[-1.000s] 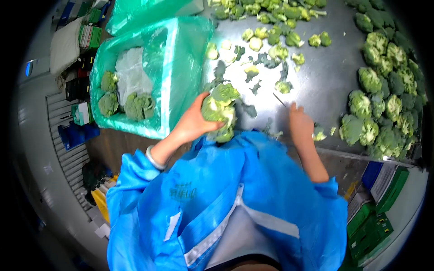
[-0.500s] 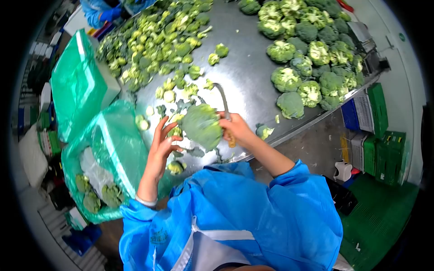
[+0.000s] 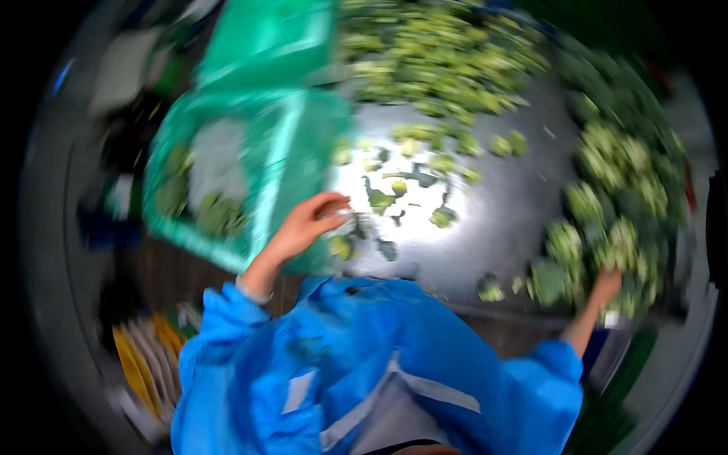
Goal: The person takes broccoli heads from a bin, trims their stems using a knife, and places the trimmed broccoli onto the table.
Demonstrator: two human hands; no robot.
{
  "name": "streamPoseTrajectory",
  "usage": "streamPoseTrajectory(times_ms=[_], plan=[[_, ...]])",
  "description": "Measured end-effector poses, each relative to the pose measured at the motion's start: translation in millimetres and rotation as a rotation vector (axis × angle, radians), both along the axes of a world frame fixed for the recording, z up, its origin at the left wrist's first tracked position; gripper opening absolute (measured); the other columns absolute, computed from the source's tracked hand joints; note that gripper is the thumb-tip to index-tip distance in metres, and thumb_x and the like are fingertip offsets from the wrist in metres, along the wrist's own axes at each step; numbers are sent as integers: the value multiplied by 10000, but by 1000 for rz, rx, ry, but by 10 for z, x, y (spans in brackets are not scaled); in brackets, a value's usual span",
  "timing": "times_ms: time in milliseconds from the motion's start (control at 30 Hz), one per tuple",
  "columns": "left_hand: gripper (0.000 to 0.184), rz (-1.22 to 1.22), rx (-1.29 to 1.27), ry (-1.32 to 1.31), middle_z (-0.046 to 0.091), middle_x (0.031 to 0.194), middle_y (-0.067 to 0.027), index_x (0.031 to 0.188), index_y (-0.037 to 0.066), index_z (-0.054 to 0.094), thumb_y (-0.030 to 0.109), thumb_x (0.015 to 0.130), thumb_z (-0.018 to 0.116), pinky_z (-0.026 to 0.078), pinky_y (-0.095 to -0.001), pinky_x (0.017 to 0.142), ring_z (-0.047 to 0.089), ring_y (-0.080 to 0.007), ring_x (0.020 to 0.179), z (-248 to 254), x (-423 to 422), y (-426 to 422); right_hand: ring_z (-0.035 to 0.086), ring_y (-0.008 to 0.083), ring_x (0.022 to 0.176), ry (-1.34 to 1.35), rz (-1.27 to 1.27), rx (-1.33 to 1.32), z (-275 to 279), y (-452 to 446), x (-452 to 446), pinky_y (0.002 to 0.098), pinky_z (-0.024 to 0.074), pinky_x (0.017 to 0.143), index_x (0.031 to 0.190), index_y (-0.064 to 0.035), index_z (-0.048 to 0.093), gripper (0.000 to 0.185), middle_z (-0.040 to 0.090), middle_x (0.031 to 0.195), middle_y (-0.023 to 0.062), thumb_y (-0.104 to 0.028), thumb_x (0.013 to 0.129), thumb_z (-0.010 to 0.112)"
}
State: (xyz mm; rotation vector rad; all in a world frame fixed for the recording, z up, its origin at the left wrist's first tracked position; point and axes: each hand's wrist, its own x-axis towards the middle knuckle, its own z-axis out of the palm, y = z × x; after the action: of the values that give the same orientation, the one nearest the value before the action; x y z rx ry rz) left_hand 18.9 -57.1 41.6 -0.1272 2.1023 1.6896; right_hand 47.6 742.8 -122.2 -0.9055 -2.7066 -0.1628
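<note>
My left hand [image 3: 309, 221] is above the near left part of the metal table [image 3: 500, 220], beside the green-lined crate, its fingers curved and apart with nothing between them. Far to the right, my right hand [image 3: 607, 288] touches the near edge of the large heap of broccoli heads [image 3: 633, 197]. Motion blur smears its fingers, so I cannot make out a grip or the knife. Small florets and leaf scraps [image 3: 379, 199] lie on the table just right of my left hand.
A crate with a green plastic liner [image 3: 280, 182] stands at the left, several broccoli heads [image 3: 220, 214] inside. Behind it is another green-lined container [image 3: 265, 45]. Many cut florets [image 3: 447, 61] cover the table's far side. One piece [image 3: 491, 288] lies by the near edge.
The view has swung. The broccoli head between my hands is no longer there. My right hand has moved right to the heap, and the curved knife is no longer visible.
</note>
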Motion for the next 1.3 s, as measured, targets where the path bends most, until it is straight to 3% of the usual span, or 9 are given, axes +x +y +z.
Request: streamPoseTrajectory(times_ms=[133, 267, 333, 433, 533, 700, 833, 1067, 1300], plan=[[341, 200, 72, 73, 681, 1122, -80, 1254, 6, 585, 142, 942, 613, 529, -313, 804, 635, -156, 919, 362, 43, -904, 662, 354, 1007, -79, -58, -49, 494, -392, -41, 469, 538, 815, 1363, -80, 565, 509, 668, 1195, 176, -314, 917, 639], [450, 560, -362, 226, 682, 1132, -130, 1254, -1, 601, 261, 895, 678, 529, -337, 842, 660, -217, 978, 307, 178, -2360, 679, 299, 993, -88, -15, -91, 805, -1315, -277, 425, 554, 787, 1368, -106, 569, 423, 677, 1203, 125, -247, 971, 602], [702, 296, -1073, 253, 600, 1276, -204, 1330, 22, 543, 417, 793, 762, 480, -397, 970, 590, -322, 1168, 268, 349, -2761, 683, 287, 983, 36, 310, -83, 777, -1767, -269, 385, 554, 784, 1353, -82, 573, 408, 674, 1207, 127, -208, 967, 609], [896, -30, -1079, -98, 492, 1403, -163, 1441, 97, 427, 373, 702, 851, 410, -387, 1063, 484, -304, 1299, 83, 421, -2940, 676, 276, 997, 15, 598, -283, 573, -2414, -389, 363, 546, 792, 1316, -46, 579, 392, 653, 1243, 140, -117, 933, 626], [878, 73, -686, 81, 500, 1376, -132, 1429, 123, 440, 276, 683, 876, 406, -378, 1065, 495, -281, 1275, -284, 511, -3341, 674, 283, 999, -86, 735, -615, 683, -3680, -428, 377, 537, 775, 1227, -19, 607, 361, 654, 1202, 154, -23, 867, 643], [835, 629, -254, 67, 586, 1262, -82, 1411, 134, 437, 159, 690, 858, 473, -349, 979, 585, -227, 1150, 95, 601, -3356, 670, 304, 923, -110, 1085, -782, 902, -5207, -302, 348, 534, 726, 1150, -29, 642, 313, 664, 1105, 166, 23, 843, 615], [970, 656, 380, 295, 511, 1363, -100, 1483, 154, 291, 193, 695, 855, 487, -427, 1002, 540, -279, 1230, 604, 633, -2779, 678, 333, 904, -172, 1028, -1170, 1273, -5995, -249, 358, 552, 724, 1087, -20, 663, 255, 672, 1058, 172, 32, 842, 615], [1184, 311, 925, -62, 333, 1521, -99, 1520, 163, 205, 375, 605, 925, 397, -466, 1115, 392, -301, 1384, 417, 696, -1215, 678, 217, 787, 253, 1553, -618, 1845, -6450, -428, 320, 537, 595, 1179, -89, 653, 488, 662, 1089, 62, -25, 697, 699], [1136, 321, 861, -233, 380, 1442, -95, 1507, 143, 175, 252, 600, 851, 362, -422, 1122, 408, -270, 1348, 286, 819, -444, 680, 259, 807, 109, 1422, -587, 1741, -6199, -220, 353, 551, 643, 1139, -81, 645, 466, 663, 1079, 79, 38, 688, 648]])
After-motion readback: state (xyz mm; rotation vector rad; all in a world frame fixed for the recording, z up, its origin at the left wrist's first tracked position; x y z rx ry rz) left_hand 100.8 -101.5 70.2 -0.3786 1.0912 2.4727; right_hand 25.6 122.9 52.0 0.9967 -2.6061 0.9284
